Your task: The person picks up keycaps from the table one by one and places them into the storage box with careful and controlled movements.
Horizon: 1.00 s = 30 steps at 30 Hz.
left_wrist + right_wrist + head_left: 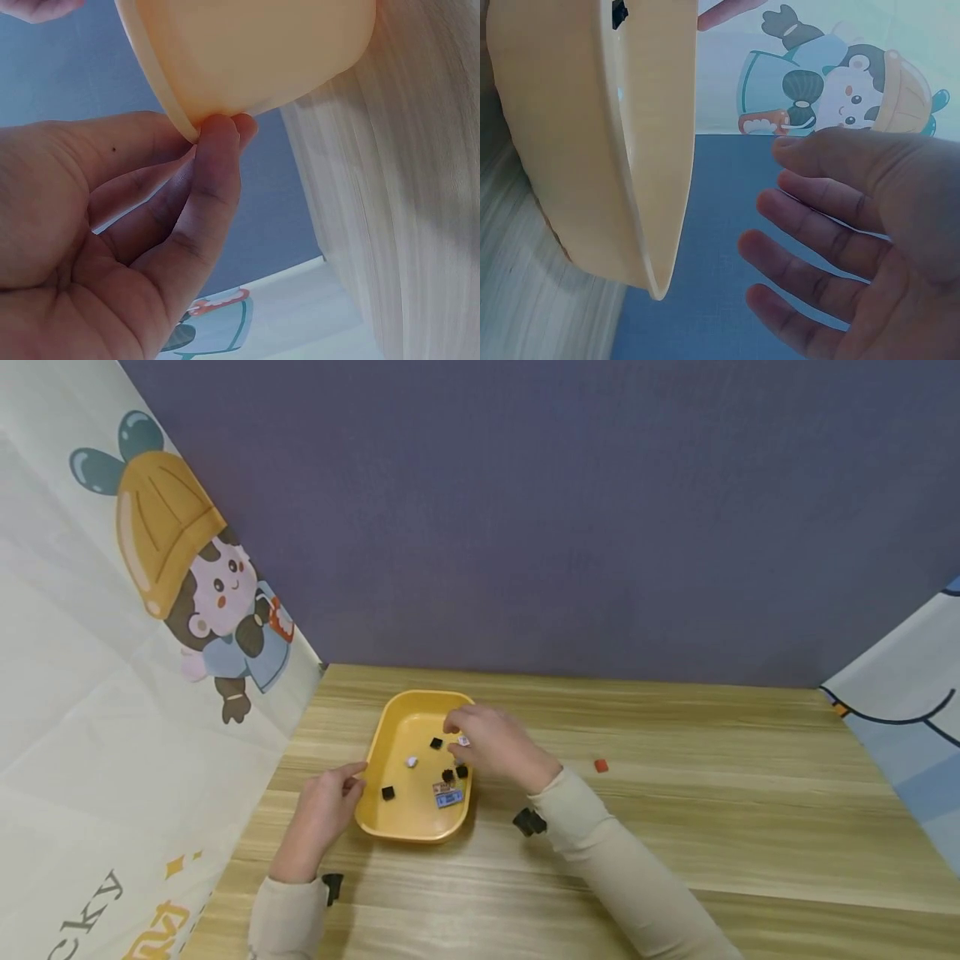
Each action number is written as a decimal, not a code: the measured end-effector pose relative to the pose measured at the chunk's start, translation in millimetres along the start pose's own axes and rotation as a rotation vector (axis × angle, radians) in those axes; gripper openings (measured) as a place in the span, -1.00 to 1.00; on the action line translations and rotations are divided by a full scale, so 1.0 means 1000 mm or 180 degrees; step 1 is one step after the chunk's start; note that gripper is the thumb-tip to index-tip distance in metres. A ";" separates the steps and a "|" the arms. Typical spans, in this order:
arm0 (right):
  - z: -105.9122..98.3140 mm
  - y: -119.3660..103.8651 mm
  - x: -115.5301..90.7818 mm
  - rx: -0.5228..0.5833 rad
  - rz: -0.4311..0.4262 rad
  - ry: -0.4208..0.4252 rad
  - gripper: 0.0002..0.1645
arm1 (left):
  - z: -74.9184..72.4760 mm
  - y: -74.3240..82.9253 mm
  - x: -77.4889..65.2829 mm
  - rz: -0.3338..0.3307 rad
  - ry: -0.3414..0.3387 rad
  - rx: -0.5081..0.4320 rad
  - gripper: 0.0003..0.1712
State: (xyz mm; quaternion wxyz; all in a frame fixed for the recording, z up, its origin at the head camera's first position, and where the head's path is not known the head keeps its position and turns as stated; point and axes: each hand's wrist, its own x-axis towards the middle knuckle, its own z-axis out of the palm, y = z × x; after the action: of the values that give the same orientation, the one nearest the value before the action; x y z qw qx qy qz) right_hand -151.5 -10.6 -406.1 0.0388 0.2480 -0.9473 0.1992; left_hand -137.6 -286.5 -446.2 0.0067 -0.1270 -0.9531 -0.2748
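A yellow plastic tray [408,827] with rounded corners holds several small pieces. My left hand [321,810] is at its left side, and the thumb and fingers pinch the rim, as the left wrist view [169,202] shows up close. Over the tray's right edge hovers my right hand [495,745], its fingers apart and loosely bent. The right wrist view shows nothing held in that hand [855,240]. Beneath its fingers a small white piece [463,741] shows in the tray. Black pieces [387,793], another white piece [412,762] and a blue printed piece [449,798] lie inside.
A small red piece [602,766] lies on the wood-grain table [720,827], right of the tray. A dark blue-grey panel [525,527] rises behind the table. On the left hangs a pale cloth [97,693] with a printed cartoon figure.
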 end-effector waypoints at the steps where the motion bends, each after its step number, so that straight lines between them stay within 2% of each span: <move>1: 0.000 0.001 -0.001 -0.0003 0.0015 0.0007 -0.72 | 0.000 0.000 0.000 0.0000 0.0003 -0.0007 -0.66; 9: -0.002 0.012 -0.018 0.0117 0.0014 0.0174 -0.76 | 0.000 0.000 -0.001 0.0005 -0.0002 -0.0027 -0.66; 19: -0.019 0.040 -0.067 -0.0053 0.0025 0.0489 -0.73 | 0.002 -0.001 0.000 0.0015 -0.0002 -0.0015 -0.66; 25: -0.028 0.073 -0.097 -0.0127 0.0388 0.0484 -0.71 | 0.001 -0.001 0.000 -0.0004 -0.0020 -0.0014 -0.66; 30: -0.025 0.104 -0.120 -0.0149 0.0704 0.0372 -0.73 | 0.001 -0.001 0.001 0.0020 0.0004 -0.0003 -0.66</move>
State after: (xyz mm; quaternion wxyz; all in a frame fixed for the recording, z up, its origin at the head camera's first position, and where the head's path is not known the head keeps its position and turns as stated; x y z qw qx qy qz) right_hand -98.0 136.6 -440.6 0.0775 0.1290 -0.9693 0.1942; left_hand -139.1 -286.3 -447.3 0.0081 -0.1299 -0.9525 -0.2753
